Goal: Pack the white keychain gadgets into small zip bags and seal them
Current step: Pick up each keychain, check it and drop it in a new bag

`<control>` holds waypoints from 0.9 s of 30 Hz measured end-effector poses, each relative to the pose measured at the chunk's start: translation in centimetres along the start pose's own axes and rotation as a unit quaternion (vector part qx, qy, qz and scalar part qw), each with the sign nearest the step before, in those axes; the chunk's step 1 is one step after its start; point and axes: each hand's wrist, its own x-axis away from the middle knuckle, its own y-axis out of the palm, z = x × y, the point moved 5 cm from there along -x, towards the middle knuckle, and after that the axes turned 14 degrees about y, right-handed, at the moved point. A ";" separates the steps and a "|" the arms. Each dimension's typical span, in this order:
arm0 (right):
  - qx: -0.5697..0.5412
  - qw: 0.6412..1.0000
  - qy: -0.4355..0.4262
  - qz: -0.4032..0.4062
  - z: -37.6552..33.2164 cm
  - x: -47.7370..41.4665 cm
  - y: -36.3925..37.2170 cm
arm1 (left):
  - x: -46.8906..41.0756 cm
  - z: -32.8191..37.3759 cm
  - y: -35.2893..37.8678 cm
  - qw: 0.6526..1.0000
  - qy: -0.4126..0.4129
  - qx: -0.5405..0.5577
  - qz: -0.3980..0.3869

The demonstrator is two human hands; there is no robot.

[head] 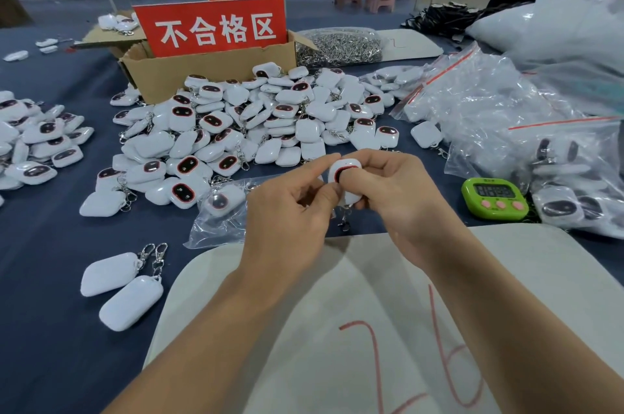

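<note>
Now | left grip pinched the edge of one white gadget, right grip grasped its body, just above the surface | risk, I judged: the hanging clasp could catch on a bag mouth, or the gadget slip from the fingertips | zip bag beside the left grip held one gadget; bag heap at right filled; inside of cardboard box hidden

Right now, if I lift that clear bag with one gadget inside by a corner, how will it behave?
The bag looks like thin, crinkled film, so it will probably flop. The gadget inside likely slides toward the low end. Its glossy plastic may feel slippery.
</note>
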 end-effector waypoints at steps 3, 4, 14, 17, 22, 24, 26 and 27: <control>-0.023 0.998 0.022 -0.059 0.1 0.0 0.1 | 0.0 -0.1 0.0 1.000 -0.005 -0.008 0.013; -0.031 0.996 0.023 -0.081 0.1 0.1 0.2 | 0.0 -0.1 -0.1 1.000 -0.008 -0.005 0.022; -0.017 0.999 0.011 -0.029 0.0 0.0 -0.6 | 0.0 0.1 0.0 1.000 -0.005 -0.003 0.019; -0.012 0.999 0.015 -0.035 0.1 0.0 -0.5 | 0.1 -0.1 -0.1 1.000 -0.015 -0.001 0.022; 0.044 0.998 -0.034 0.041 -0.4 0.4 -0.3 | 0.2 -0.3 -0.4 0.998 -0.040 -0.010 0.058; 0.116 0.986 -0.089 0.077 -0.7 0.8 0.3 | 0.2 -0.1 -0.6 0.996 -0.038 -0.023 0.073; 0.142 0.981 -0.120 0.063 -0.6 1.1 0.9 | 0.1 0.0 -0.9 0.996 -0.025 -0.027 0.081; 0.146 0.980 -0.122 0.060 -0.6 1.0 1.0 | 0.1 0.1 -1.0 0.996 -0.016 -0.025 0.084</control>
